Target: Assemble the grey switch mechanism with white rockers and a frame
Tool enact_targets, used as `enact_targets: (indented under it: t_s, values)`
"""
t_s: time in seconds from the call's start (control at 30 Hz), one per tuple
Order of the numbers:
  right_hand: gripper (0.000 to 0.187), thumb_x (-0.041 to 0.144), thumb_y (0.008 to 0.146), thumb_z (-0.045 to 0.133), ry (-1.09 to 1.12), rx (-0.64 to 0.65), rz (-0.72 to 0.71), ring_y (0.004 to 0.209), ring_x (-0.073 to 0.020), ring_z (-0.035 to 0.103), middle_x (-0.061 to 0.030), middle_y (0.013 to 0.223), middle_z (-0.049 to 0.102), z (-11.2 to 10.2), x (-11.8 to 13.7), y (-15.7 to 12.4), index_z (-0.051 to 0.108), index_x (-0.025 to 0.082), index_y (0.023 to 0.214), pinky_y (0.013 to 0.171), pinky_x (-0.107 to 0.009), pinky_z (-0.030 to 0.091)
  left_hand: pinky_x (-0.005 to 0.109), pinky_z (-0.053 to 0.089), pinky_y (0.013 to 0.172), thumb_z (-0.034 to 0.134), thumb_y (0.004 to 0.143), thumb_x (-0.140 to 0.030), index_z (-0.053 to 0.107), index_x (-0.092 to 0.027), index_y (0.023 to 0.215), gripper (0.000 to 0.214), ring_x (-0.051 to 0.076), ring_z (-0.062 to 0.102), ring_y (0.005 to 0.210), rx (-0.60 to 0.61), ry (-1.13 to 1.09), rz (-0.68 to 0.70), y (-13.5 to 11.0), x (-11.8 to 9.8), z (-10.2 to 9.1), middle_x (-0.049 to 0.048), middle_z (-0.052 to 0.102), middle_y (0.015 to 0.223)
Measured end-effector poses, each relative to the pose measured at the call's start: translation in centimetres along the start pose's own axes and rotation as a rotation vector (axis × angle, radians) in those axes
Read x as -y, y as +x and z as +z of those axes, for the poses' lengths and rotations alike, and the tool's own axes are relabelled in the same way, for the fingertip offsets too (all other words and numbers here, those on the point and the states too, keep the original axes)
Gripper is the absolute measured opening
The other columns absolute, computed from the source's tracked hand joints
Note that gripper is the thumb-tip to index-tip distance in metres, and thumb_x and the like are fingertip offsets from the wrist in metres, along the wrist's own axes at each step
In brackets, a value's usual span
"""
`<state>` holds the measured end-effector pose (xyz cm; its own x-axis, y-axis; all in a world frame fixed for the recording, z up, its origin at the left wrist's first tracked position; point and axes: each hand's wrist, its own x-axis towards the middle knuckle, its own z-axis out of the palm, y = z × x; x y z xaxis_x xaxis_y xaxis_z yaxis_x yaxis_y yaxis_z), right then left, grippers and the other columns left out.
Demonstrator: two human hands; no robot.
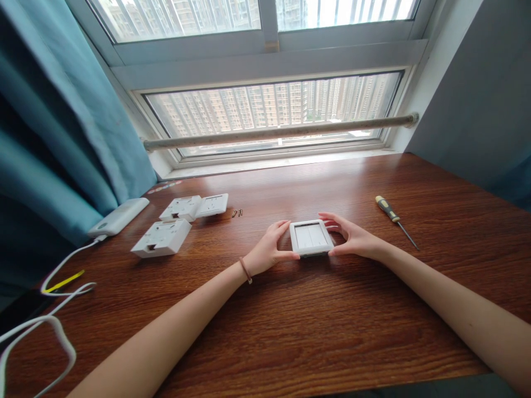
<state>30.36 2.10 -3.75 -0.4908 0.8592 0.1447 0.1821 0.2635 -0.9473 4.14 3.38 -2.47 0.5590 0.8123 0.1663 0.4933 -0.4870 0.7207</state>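
A square white wall switch [312, 236] with a raised frame and rocker panels lies face up on the brown wooden table. My left hand [269, 249] grips its left side, thumb at the near corner and fingers at the far corner. On the opposite side my right hand [352, 236] holds the right edge the same way, fingers curved behind it. A dark strip shows under the switch's near edge. To the right of my right hand lies a screwdriver [388, 209] with a yellow and grey handle. Several small screws [237, 213] lie beyond my left hand.
Two white mounting boxes [161, 239] and a white socket plate [212, 204] sit at the left. Near the blue curtain [83, 110] is a white power strip or adapter [120, 216] with a white cable [70, 260]. A yellow strip [65, 281] lies by the cable. A window rail [282, 132] runs behind the table.
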Motion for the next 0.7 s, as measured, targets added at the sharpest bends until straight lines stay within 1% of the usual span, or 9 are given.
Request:
enact_targets:
  t_s: [0.13, 0.27, 0.47, 0.7]
  values:
    - [0.089, 0.027, 0.056, 0.079, -0.017, 0.006, 0.006, 0.118, -0.0239, 0.041, -0.0093, 0.134, 0.036, -0.04, 0.02, -0.02, 0.032, 0.027, 0.131, 0.102, -0.044, 0.032, 0.046, 0.023, 0.107, 0.073, 0.056, -0.049, 0.044, -0.018, 0.127, 0.083, 0.032, 0.032, 0.126, 0.011, -0.004, -0.005, 0.0, -0.02, -0.05, 0.0158, 0.038, 0.134]
    - [0.088, 0.028, 0.056, 0.078, -0.03, 0.012, 0.011, 0.118, -0.0235, 0.041, -0.0094, 0.134, 0.035, -0.05, 0.2, -0.05, 0.032, 0.027, 0.131, 0.102, -0.043, 0.032, 0.046, 0.022, 0.108, 0.072, 0.057, -0.049, 0.041, -0.015, 0.129, 0.085, 0.032, 0.03, 0.127, 0.035, 0.016, -0.009, 0.0, -0.13, -0.12, 0.0172, 0.035, 0.135]
    - [0.088, 0.027, 0.057, 0.078, -0.097, 0.047, 0.079, 0.121, -0.0239, 0.039, -0.0107, 0.131, 0.038, -0.09, 0.76, -0.18, 0.031, 0.024, 0.131, 0.103, -0.041, 0.031, 0.046, 0.021, 0.108, 0.071, 0.059, -0.047, 0.039, -0.016, 0.13, 0.084, 0.032, 0.029, 0.127, 0.061, 0.022, -0.008, -0.02, -0.35, -0.15, 0.0163, 0.034, 0.135]
    - [0.089, 0.029, 0.056, 0.078, -0.108, 0.064, 0.088, 0.122, -0.0246, 0.038, -0.0109, 0.131, 0.037, -0.24, 0.67, -0.11, 0.031, 0.023, 0.131, 0.103, -0.039, 0.03, 0.045, 0.019, 0.109, 0.07, 0.061, -0.048, 0.033, -0.013, 0.133, 0.088, 0.031, 0.024, 0.129, 0.127, 0.061, -0.018, -0.01, -0.51, -0.34, 0.0187, 0.028, 0.138]
